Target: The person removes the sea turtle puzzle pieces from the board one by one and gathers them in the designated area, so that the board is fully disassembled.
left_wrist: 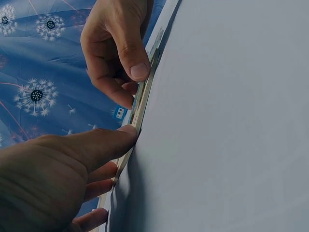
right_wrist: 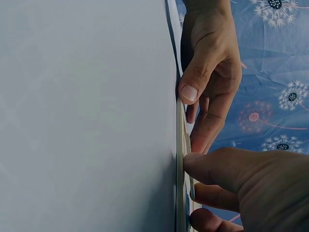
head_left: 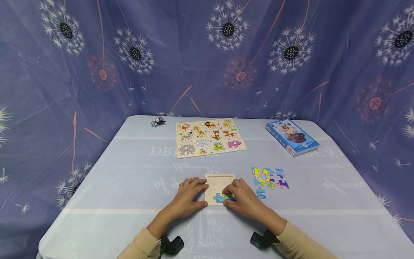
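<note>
A small square wooden puzzle tray point(head_left: 213, 182) lies on the table between the hands. Blue puzzle pieces with yellow-green spots point(head_left: 220, 198) sit along its near edge. My left hand point(head_left: 188, 196) rests against the tray's left side, thumb at the near corner and fingers extended toward the far one. Over the tray's right side, my right hand point(head_left: 245, 199) has curled fingers and thumb pinching a puzzle piece at the near right, mostly covered by the hand. The left wrist view shows the left thumb point(left_wrist: 116, 140) on the tray's thin edge.
Several loose puzzle pieces point(head_left: 260, 193) lie right of the tray. Behind it is a wooden animal peg board point(head_left: 210, 142). A blue puzzle box point(head_left: 292, 136) stands at the back right, and a small dark object point(head_left: 158, 121) at the back left. A patterned curtain point(head_left: 181, 54) hangs behind the table.
</note>
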`<state>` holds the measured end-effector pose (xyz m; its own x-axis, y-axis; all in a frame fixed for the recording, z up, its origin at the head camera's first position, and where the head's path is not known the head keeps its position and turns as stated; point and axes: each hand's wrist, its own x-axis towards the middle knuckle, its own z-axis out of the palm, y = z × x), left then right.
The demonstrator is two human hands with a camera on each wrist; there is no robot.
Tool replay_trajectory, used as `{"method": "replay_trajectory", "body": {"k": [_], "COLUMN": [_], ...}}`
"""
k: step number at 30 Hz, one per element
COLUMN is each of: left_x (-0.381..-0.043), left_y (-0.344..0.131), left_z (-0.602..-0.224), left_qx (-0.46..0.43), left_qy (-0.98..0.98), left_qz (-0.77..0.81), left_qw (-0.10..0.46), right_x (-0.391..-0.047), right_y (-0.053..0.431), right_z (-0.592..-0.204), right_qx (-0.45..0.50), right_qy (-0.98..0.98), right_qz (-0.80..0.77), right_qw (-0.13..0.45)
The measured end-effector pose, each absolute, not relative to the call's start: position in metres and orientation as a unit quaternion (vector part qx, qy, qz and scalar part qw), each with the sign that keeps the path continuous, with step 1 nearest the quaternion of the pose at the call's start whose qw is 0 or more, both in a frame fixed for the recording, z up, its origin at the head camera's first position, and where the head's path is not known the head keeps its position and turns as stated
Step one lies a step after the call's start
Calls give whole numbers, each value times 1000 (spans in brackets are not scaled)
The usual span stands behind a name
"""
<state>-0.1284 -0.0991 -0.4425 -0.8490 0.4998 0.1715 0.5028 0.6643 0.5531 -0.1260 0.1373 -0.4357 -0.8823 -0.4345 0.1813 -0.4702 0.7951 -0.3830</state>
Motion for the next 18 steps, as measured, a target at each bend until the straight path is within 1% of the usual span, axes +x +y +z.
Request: {"method": "replay_trajectory", "body": {"k": [11, 18], "left_x": [-129, -129], "left_y": [-99, -99], "left_z": [-442, -443], "left_qx": [-274, -271], "left_qy": [-913, -914], "left_qz": [-303, -303], "left_qw": [1, 2], "right_x": [-126, -126], "right_y": [144, 158], "right_z": [-433, -427], "right_qx": [241, 227], "right_qy": [-943, -943], "right_qz": [225, 237], "right_qw": [51, 54]}}
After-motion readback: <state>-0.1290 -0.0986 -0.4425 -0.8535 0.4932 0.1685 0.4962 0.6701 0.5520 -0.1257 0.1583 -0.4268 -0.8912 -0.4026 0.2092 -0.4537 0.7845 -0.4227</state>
